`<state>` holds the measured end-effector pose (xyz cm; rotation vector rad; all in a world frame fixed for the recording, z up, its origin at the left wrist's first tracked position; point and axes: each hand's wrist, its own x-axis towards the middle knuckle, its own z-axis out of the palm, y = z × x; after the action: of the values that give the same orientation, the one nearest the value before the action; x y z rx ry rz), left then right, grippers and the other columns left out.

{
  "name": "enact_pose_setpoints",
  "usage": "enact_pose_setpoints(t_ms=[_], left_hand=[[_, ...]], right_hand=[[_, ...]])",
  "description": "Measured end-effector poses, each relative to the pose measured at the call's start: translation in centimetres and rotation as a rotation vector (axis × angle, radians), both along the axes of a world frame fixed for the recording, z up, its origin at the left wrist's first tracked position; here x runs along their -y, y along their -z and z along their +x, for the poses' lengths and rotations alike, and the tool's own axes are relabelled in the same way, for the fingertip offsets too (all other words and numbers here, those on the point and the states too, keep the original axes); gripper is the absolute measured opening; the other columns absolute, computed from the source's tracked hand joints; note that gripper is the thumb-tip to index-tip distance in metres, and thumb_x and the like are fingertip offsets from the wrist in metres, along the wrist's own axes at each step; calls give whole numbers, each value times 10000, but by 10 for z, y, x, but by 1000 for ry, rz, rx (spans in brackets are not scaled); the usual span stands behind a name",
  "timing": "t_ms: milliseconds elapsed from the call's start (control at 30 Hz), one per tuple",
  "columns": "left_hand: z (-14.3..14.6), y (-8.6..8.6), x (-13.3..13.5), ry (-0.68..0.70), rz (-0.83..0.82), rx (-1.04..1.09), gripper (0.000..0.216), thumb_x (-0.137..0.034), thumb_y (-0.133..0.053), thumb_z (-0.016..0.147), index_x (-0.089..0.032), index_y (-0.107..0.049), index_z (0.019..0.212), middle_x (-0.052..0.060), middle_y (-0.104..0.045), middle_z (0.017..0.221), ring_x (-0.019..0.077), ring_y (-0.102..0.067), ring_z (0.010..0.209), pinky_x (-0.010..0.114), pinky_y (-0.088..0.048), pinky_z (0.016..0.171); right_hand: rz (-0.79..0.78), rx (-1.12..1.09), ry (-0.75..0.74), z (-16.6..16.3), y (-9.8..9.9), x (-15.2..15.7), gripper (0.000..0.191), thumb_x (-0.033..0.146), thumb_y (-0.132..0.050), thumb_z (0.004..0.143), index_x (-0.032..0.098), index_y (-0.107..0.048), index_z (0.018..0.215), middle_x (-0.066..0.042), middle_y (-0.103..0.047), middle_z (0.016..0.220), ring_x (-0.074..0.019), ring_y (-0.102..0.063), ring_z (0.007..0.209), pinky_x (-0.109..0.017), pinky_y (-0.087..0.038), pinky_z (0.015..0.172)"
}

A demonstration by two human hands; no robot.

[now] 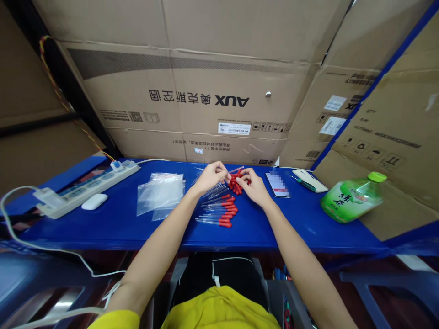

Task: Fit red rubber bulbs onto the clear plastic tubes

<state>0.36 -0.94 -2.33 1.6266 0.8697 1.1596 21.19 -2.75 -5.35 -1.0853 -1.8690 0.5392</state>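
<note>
Red-bulbed, thin clear-plastic droppers point(225, 224) lie mid-frame on flat blue bench point(302, 219); bare L hand point(213, 176) & R hand point(253, 186) just apart, fingers curled at pile, can't tell if gripping. Step: prob. sorting; next move needs light pinch.

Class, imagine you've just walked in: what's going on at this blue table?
A person has the left hand and right hand at a pile of red-bulbed droppers; the exact grip is unclear. Nearer the person, loose droppers lie spread out, bulbs rightward. Clear bags lie to the left, a phone to the right.
</note>
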Motion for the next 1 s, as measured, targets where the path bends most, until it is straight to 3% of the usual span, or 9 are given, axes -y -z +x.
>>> enact_pose_setpoints(t_ms=[133, 300, 433, 533, 667, 833, 1000], left_hand=[[-1, 2, 0, 112, -6, 16, 104, -87, -608, 760, -144, -552, 826, 46, -702, 693, 135, -681, 650, 252, -523, 651], [-3, 10, -3, 253, -13, -40, 115, -125, -637, 788, -150, -539, 843, 69, -727, 800, 140, -697, 713, 266, -523, 688], [-3, 11, 0, 288, 71, -223, 154, -187, -638, 842, -160, -553, 968, 57, -739, 826, 150, -693, 736, 284, -513, 723], [-1, 11, 4, 191, 277, -461, 239, -307, -650, 890, -180, -581, 1080, 48, -749, 870, 168, -683, 760, 279, -474, 717], [4, 11, 6, 125, 492, -652, 199, -363, -554, 964, -182, -634, 943, 61, -726, 863, 188, -656, 761, 275, -416, 686], [2, 10, 4, 48, 507, -702, 248, -369, -490, 999, -200, -665, 947, 45, -706, 826, 181, -638, 732, 259, -403, 695], [-3, 11, 2, -101, 442, -653, 247, -406, -507, 988, -224, -672, 965, 52, -712, 842, 211, -670, 807, 264, -428, 736]], right_hand=[[-64, -177, 38, 0, 2, -4, 309, 540, -578, 925, 232, -550, 913, -8, -678, 789, -174, -627, 707, -289, -480, 664], [-155, -395, 39, 1, 8, -14, 365, 570, -581, 904, 240, -523, 1049, -2, -706, 784, -152, -605, 617, -272, -485, 604], [-144, -387, -1, 0, 7, -13, 337, 554, -616, 884, 222, -572, 926, -15, -702, 744, -152, -605, 603, -273, -487, 606], [-129, -320, -43, -5, 2, -5, 325, 540, -653, 861, 223, -581, 866, -13, -695, 725, -168, -635, 627, -280, -498, 620], [-93, -140, -36, -8, -4, 2, 326, 543, -630, 874, 219, -622, 849, -26, -712, 755, -190, -665, 690, -289, -501, 657], [22, 69, 141, 4, -3, -2, 324, 497, -525, 954, 219, -636, 829, -16, -694, 706, -169, -624, 638, -269, -446, 626], [-62, 422, 157, 13, 4, -5, 190, 374, -674, 864, 232, -623, 749, 13, -688, 666, -161, -618, 611, -257, -365, 573]])
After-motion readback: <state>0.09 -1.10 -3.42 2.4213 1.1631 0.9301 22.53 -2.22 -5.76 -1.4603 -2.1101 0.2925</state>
